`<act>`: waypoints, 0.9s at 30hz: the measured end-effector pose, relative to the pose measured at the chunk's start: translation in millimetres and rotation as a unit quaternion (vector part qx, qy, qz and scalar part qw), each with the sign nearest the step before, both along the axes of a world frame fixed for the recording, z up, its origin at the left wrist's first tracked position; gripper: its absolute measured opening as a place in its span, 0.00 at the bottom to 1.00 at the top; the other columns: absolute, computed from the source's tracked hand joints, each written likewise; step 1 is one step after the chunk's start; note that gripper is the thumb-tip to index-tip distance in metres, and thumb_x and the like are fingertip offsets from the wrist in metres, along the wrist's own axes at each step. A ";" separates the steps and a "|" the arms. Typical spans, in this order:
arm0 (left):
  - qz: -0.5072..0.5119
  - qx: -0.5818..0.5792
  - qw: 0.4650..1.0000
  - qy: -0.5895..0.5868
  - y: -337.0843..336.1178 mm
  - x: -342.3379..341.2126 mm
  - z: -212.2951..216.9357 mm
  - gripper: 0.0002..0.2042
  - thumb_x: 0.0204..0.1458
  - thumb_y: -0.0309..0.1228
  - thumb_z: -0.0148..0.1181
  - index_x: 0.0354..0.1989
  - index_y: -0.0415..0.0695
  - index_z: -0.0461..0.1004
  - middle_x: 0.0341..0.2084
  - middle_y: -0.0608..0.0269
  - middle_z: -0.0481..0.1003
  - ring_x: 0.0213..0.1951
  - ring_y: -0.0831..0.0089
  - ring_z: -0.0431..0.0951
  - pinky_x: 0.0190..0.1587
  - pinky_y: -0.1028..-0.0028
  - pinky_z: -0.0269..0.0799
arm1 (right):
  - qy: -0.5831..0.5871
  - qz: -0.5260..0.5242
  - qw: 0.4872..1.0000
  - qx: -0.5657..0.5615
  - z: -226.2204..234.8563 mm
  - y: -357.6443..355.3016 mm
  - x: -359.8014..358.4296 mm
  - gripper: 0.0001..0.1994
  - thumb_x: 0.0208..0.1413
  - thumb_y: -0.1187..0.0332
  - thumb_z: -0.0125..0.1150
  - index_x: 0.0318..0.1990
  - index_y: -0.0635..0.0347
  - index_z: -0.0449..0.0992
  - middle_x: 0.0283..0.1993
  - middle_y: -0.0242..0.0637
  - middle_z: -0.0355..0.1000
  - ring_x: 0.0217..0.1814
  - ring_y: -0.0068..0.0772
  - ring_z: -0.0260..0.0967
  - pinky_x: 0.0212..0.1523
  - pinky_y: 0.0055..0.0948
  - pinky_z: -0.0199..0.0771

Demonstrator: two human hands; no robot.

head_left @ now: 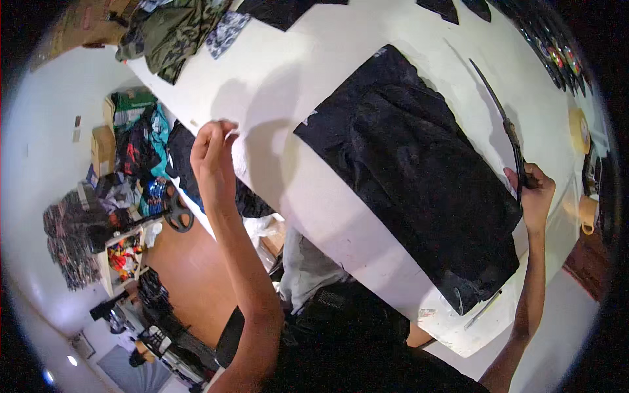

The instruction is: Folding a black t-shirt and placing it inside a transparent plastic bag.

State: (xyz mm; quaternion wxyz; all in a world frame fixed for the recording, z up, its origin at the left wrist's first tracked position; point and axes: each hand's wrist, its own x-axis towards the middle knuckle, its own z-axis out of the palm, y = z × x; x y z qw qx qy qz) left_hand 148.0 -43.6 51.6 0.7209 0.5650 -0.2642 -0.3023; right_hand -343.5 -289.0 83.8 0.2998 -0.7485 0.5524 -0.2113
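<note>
My right hand [536, 193] grips the handles of a pair of long dark scissors [501, 108] at the right side of the white table [327, 46]. Their blades point away from me and sit just above the tabletop. Left of them lies a folded black cloth piece [419, 157], a garment or fabric stack, spread slantwise and wrinkled across the table. Over the table's left edge my left hand [215, 154] is raised, apart from the cloth, its fingers curled together. What they hold, if anything, is too small to make out.
Camouflage cloth [180, 33] and other dark pieces lie along the far edge. A tape roll [579, 130] and a mug [588, 213] stand at the right. A pen [483, 309] rests by the near corner. Piled clothes and boxes [101, 150] fill the left side.
</note>
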 end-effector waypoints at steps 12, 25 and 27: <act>0.056 0.139 0.913 -0.379 -10.9 -115.1 9.1 0.12 0.48 0.23 0.67 0.42 0.42 0.80 0.41 0.55 0.78 0.45 0.58 0.77 0.51 0.64 0.70 | -0.176 0.069 0.980 0.064 5.6 88.3 88.0 0.09 0.45 0.80 0.75 0.30 0.65 0.78 0.25 0.23 0.72 0.28 0.11 0.63 0.31 0.16 0.66; 0.006 0.066 0.887 -0.457 -70.1 -126.8 -11.0 0.13 0.44 0.27 0.70 0.40 0.48 0.83 0.34 0.62 0.77 0.35 0.62 0.73 0.39 0.66 0.68 | -0.069 0.073 0.995 0.027 32.1 107.5 91.6 0.09 0.45 0.76 0.77 0.28 0.62 0.78 0.21 0.20 0.67 0.22 0.09 0.58 0.23 0.14 0.55; 0.003 0.066 0.884 -0.463 -73.5 -122.7 -17.6 0.12 0.44 0.27 0.69 0.39 0.48 0.82 0.33 0.62 0.77 0.35 0.63 0.73 0.41 0.66 0.67 | -0.064 0.072 0.995 0.013 30.8 106.4 96.1 0.09 0.46 0.75 0.76 0.28 0.61 0.78 0.20 0.19 0.66 0.19 0.08 0.57 0.21 0.14 0.52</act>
